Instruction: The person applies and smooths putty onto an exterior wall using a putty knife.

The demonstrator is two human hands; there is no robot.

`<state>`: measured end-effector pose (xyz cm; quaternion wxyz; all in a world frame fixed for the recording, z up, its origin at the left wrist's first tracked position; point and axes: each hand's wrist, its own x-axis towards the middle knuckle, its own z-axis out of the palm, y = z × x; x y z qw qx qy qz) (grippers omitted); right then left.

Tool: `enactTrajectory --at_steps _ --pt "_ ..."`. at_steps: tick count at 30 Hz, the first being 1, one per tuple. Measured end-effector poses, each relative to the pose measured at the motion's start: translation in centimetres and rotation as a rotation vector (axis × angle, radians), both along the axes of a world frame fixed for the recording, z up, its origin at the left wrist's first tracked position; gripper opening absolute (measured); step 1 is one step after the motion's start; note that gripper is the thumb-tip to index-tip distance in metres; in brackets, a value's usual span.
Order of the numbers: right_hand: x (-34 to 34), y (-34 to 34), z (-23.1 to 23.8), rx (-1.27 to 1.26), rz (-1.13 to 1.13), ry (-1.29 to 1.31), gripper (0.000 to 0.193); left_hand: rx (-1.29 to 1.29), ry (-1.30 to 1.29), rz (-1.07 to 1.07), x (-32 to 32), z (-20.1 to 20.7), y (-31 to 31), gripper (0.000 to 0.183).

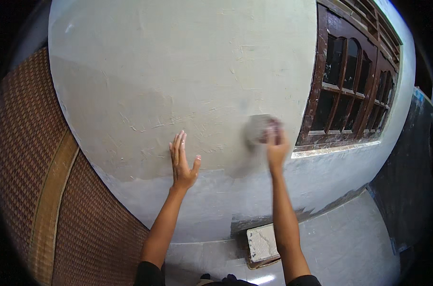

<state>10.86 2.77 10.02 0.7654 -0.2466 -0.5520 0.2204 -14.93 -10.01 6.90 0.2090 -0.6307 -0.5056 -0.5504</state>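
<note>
My left hand is held up at the wall with its fingers stretched out and nothing in it. It seems to rest on the plaster or hover very near it. In my right hand is a greyish flat tool with a dark reddish part under my fingers. Motion smears the tool, so its exact kind does not show. It lies at the wall, left of the window. Around both hands the pale beige coat carries rough ridges and streaks, and below it the wall turns bluish white.
To the right is a dark brown wooden window with a paint-spotted sill. Woven matting with a tan border stands on the left. On the grey tiled floor sits a box-like container with whitish material on top. A dark panel stands far right.
</note>
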Motion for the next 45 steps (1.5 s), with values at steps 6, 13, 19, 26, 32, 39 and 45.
enactTrajectory --at_steps 6,13,19,26,32,39,45 --pt "-7.2 -0.8 -0.1 0.09 -0.038 -0.339 0.025 -0.027 0.033 -0.06 0.4 -0.3 0.5 0.071" --pt "9.1 2.3 4.0 0.045 -0.251 0.317 0.024 -0.004 0.022 -0.025 -2.1 0.3 0.4 0.07" --pt "-7.0 -1.1 3.2 0.191 -0.193 -0.405 0.03 -0.006 0.046 -0.052 -2.6 0.3 0.7 0.07" --pt "-0.8 3.1 5.2 0.003 -0.105 0.0 0.034 0.03 0.052 -0.055 -4.1 -0.2 0.7 0.07" --pt "9.2 4.2 3.4 0.034 -0.163 0.385 0.018 0.03 0.04 -0.072 -3.7 0.6 0.3 0.071" --pt "-9.3 -3.8 2.6 0.11 0.008 -0.363 0.027 -0.009 0.063 -0.067 -2.5 -0.2 0.2 0.071" --pt "1.9 2.6 1.8 -0.026 -0.224 -0.011 0.024 -0.049 0.071 -0.013 -2.2 -1.7 -1.0 0.07"
